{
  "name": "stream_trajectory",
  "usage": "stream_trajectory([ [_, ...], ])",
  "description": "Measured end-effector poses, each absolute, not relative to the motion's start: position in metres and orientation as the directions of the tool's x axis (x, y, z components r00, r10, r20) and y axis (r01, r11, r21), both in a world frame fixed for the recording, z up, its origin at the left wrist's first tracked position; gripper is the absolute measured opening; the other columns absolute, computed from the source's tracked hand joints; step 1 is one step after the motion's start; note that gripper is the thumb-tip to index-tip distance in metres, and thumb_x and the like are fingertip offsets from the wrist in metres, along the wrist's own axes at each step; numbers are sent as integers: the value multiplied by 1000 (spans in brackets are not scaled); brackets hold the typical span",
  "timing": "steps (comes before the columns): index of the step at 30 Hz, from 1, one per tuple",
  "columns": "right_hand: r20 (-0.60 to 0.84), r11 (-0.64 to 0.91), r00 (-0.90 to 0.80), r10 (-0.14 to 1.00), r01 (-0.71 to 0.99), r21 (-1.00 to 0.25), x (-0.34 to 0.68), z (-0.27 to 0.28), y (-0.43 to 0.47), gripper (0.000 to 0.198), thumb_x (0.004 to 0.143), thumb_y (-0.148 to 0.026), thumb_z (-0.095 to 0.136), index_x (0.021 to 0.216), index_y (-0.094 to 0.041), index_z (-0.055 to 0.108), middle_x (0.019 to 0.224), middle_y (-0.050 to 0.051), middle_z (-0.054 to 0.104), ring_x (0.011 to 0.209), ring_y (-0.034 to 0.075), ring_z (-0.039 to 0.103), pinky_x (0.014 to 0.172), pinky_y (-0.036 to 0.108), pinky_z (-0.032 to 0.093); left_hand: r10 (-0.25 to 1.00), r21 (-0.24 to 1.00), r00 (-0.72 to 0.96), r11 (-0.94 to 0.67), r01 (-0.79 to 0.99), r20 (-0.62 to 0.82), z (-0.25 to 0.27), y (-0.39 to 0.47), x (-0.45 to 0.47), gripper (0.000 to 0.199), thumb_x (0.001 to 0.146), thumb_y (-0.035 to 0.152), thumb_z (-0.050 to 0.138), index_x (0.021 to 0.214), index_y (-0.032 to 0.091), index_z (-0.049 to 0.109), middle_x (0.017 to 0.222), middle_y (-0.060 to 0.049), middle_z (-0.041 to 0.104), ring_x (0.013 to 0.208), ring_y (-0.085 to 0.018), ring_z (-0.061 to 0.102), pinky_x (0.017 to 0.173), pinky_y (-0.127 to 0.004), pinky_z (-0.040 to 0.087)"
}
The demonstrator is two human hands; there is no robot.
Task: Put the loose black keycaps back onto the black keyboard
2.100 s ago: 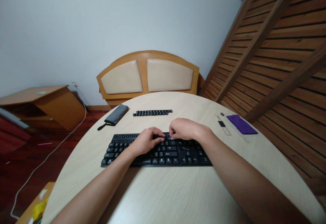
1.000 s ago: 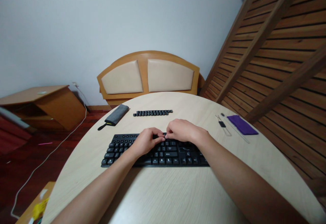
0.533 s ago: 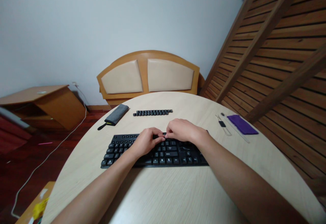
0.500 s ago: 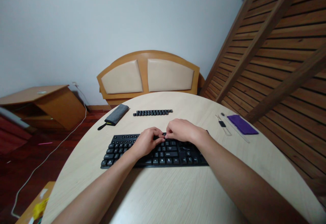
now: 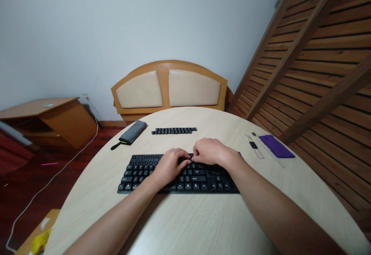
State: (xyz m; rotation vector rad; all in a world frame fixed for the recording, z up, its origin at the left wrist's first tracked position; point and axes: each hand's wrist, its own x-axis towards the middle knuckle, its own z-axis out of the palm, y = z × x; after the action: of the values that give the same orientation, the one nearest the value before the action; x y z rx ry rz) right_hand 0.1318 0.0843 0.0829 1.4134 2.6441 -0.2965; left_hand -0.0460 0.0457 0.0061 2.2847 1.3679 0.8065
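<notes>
A black keyboard [image 5: 127,179] lies flat on the round table [image 5: 185,224], and both my hands are over its back middle part. My left hand [image 5: 171,166] is curled, with thumb and forefinger brought close together at the top rows of keys. Just to its right, my right hand [image 5: 210,151] bends its fingers down onto the back edge area, the fingertips nearly meeting those of the left. Whatever lies between the fingertips is too small and too covered to make out. Beyond the keyboard, loose black keycaps [image 5: 174,130] lie in two rows.
A grey pouch [image 5: 133,132] with a black loop lies at the back left. On the right are a purple cloth [image 5: 276,146], a thin long-handled brush [image 5: 269,150] and a wire tool with a black grip [image 5: 253,145]. A wooden headboard [image 5: 168,88] stands behind the table.
Both hands have moved slightly to the right, and the keyboard has shifted a little right with them. The loose keycaps have stayed where they were.
</notes>
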Motion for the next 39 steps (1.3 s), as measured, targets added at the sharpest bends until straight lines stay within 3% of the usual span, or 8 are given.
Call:
stream_trajectory([
  [7, -216, 496, -496, 841, 866, -60, 131, 83, 81, 23, 81, -34, 64, 91, -18, 77, 98, 14, 76, 91, 29, 70, 73, 35, 50, 916, 355, 355, -401, 845, 189, 15, 39, -50, 40, 88, 41, 63, 120, 16, 62, 125, -12, 65, 117, -30, 59, 105, -46, 44],
  [13, -176, 582, -602, 779, 799, -153, 136, 78, 72, 50, 82, -39, 66, 125, -14, 64, 122, 18, 68, 109, 32, 65, 88, 39, 50, 915, 281, 349, -287, 916, -201, 29, 33, -64, 103, 77, 72, 59, 155, 13, 26, 162, -18, 22, 149, -40, 18, 119, -61, 15],
  [16, -154, 608, -656, 739, 748, -267, 138, 70, 67, 67, 78, -49, 69, 133, -11, 57, 130, 20, 63, 117, 35, 60, 96, 43, 48, 890, 266, 351, -277, 923, -292, 32, 32, -67, 116, 71, 80, 58, 157, 15, 16, 164, -17, 11, 151, -40, 7, 119, -64, 8],
  [21, -69, 632, -686, 724, 700, -334, 149, 41, 52, 93, 82, -68, 58, 147, -3, 42, 151, 25, 42, 140, 40, 38, 116, 53, 29, 889, 267, 370, -300, 916, -269, 29, 32, -66, 111, 76, 79, 52, 157, 13, 15, 164, -18, 12, 151, -38, 7, 119, -63, 8],
  [23, -22, 649, -692, 721, 687, -327, 159, 27, 47, 91, 87, -69, 49, 151, -5, 37, 157, 22, 33, 146, 38, 28, 120, 55, 19, 894, 270, 380, -316, 910, -236, 25, 32, -63, 107, 79, 77, 50, 157, 13, 15, 164, -17, 13, 151, -38, 8, 119, -63, 8],
  [31, 229, 695, -657, 718, 659, -286, 192, -1, 48, 73, 95, -62, 44, 150, -15, 41, 154, 13, 42, 144, 29, 34, 121, 51, 21, 890, 287, 455, -441, 850, 17, 9, 28, -45, 89, 89, 73, 42, 155, 17, 25, 162, -15, 25, 149, -36, 20, 119, -62, 11],
  [35, 245, 699, -655, 715, 657, -281, 192, -3, 49, 73, 93, -60, 47, 150, -14, 41, 154, 13, 43, 144, 30, 34, 121, 53, 21, 895, 356, 427, -443, 823, 128, 14, 42, -47, 62, 97, 57, 43, 145, 16, 44, 146, -15, 50, 134, -30, 47, 114, -48, 34],
  [39, 263, 707, -657, 707, 644, -292, 192, -5, 48, 72, 94, -59, 48, 150, -15, 41, 154, 14, 43, 143, 30, 35, 121, 53, 21, 892, 191, 391, -435, 880, 227, 23, 75, -50, 34, 96, 40, 55, 120, 18, 64, 120, -11, 66, 112, -26, 61, 99, -35, 47],
])
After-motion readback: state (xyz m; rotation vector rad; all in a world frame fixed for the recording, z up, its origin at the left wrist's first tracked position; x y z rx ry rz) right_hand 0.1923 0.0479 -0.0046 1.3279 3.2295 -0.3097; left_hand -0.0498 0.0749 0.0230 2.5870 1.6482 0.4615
